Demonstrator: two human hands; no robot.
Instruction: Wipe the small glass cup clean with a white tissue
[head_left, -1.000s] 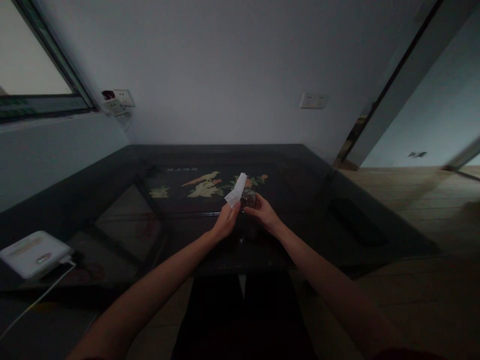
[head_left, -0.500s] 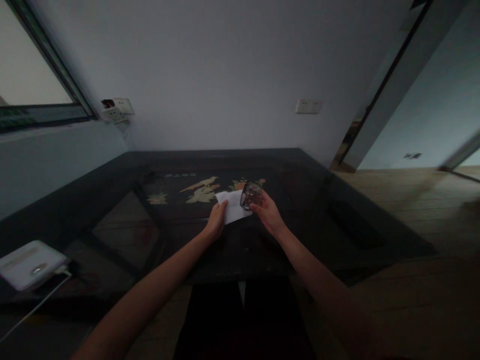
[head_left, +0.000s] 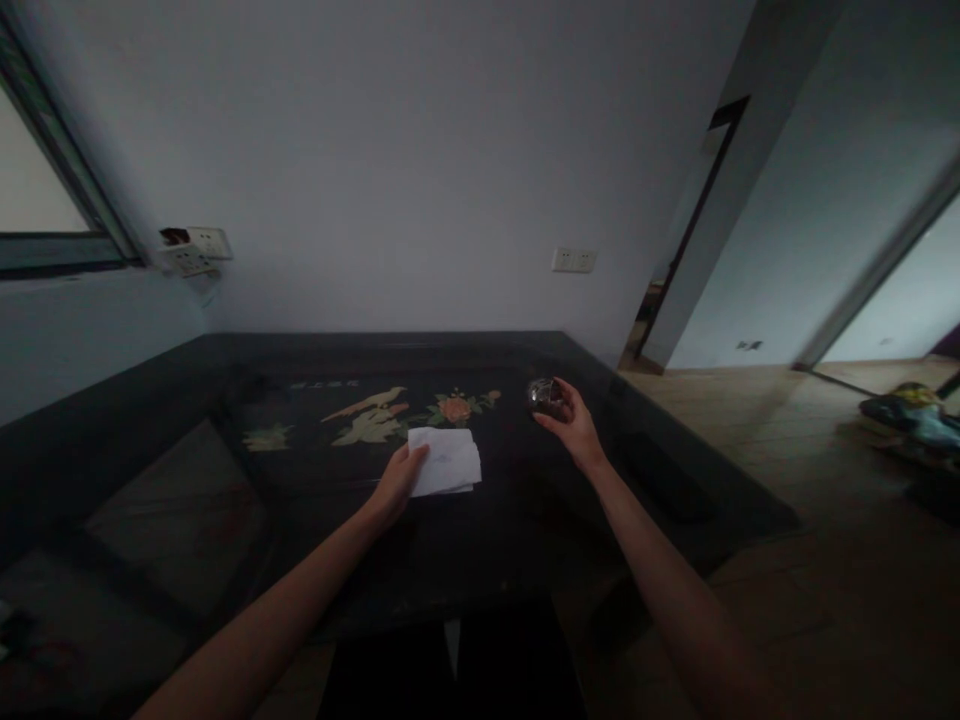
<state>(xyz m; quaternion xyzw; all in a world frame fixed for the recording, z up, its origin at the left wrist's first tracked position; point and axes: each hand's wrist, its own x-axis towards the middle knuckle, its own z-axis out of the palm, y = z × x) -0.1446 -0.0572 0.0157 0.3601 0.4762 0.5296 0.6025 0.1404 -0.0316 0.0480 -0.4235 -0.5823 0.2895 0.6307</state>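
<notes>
My left hand (head_left: pixel 401 482) pinches some folded white paper (head_left: pixel 448 465) between thumb and fingers. The paper looks layered, with a faint mark on its face, and is over the dark tabletop (head_left: pixel 525 540). To the right, my right hand (head_left: pixel 576 425) grips a small, shiny, see-through glass cup (head_left: pixel 545 397). The cup is tilted on its side in my fingertips, apart from the paper. Dim light and my fingers hide part of its shape.
The glossy dark table bears a painted bird (head_left: pixel 367 412) and flower (head_left: pixel 455 408). A long dark object (head_left: pixel 667 480) lies at the right side. Wall sockets (head_left: pixel 574 261) are behind. A pile of things (head_left: pixel 911 415) sits on the floor at far right.
My right hand has carried the glass cup rightward, away from the paper. The paper now lies flatter in my left hand. The view has swung right; the white box left the frame.
</notes>
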